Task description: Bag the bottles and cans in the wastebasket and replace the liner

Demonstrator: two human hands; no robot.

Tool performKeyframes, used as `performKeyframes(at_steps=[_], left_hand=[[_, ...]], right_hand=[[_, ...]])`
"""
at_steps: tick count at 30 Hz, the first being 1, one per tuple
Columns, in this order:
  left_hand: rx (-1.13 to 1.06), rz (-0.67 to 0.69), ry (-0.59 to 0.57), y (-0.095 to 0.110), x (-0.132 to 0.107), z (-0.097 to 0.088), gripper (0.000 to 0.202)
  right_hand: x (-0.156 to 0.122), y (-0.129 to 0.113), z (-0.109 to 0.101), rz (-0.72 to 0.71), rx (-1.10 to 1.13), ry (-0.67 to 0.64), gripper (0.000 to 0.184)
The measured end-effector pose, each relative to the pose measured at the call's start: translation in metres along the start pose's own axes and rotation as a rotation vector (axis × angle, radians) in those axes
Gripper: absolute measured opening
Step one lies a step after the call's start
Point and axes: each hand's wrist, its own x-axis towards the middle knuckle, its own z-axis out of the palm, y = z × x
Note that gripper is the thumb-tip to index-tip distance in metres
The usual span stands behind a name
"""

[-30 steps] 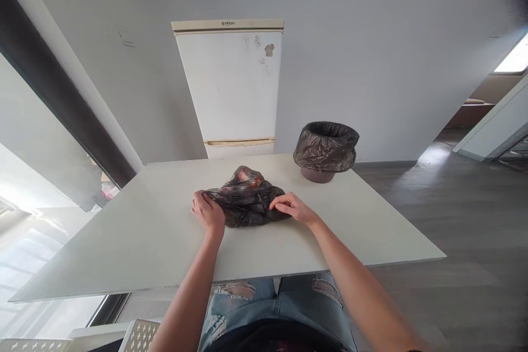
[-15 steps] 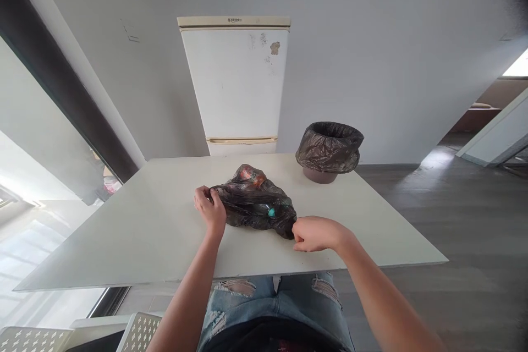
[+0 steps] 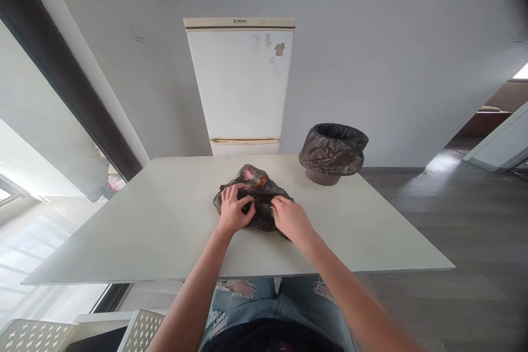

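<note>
A dark, see-through plastic garbage bag (image 3: 260, 220) lies on the white table in front of me, with reddish and orange contents showing through its far part. My left hand (image 3: 235, 209) is on the bag's left side, its thumb and forefinger curled together on the film. On the right side, my right hand (image 3: 289, 217) pinches the bag near its upper edge, fingers closed. The two hands are a short way apart, with a stretch of bag between them. What exactly is inside the bag cannot be made out.
A brown trash can (image 3: 323, 177) lined with a dark bag (image 3: 333, 151) stands at the table's back right. Behind the white table (image 3: 165, 231) is a white refrigerator (image 3: 241, 82) against the grey wall. White perforated baskets (image 3: 140, 330) sit at the lower left.
Both hands have moved inward from the bag's far left and right ends to its middle. The bag is less stretched out, and the greenish content is now mostly covered.
</note>
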Motion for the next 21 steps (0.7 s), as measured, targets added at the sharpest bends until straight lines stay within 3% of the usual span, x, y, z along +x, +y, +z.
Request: performKeyframes(at_steps=[4, 8, 12, 14, 18, 21], left_hand=[[0.065, -0.03, -0.059, -0.002, -0.002, 0.005, 0.022], [0.141, -0.071, -0.109, -0.006, -0.003, 0.009, 0.055], [0.162, -0.127, -0.083, -0.008, -0.004, 0.011, 0.079], [0.16, -0.137, -0.068, -0.009, -0.005, 0.012, 0.083], [0.163, -0.136, -0.08, -0.009, -0.005, 0.013, 0.088], [0.162, -0.112, -0.093, -0.007, -0.005, 0.012, 0.087]], right_hand=[[0.0, 0.018, 0.006, 0.145, -0.125, 0.037, 0.043], [-0.001, 0.024, 0.012, 0.194, -0.158, 0.084, 0.062], [-0.006, 0.008, 0.015, 0.098, -0.064, 0.272, 0.036], [-0.007, -0.003, 0.017, 0.029, 0.004, 0.31, 0.032], [-0.004, -0.013, 0.028, 0.095, 0.015, 0.154, 0.023], [0.001, -0.01, 0.035, 0.171, 0.005, 0.081, 0.03]])
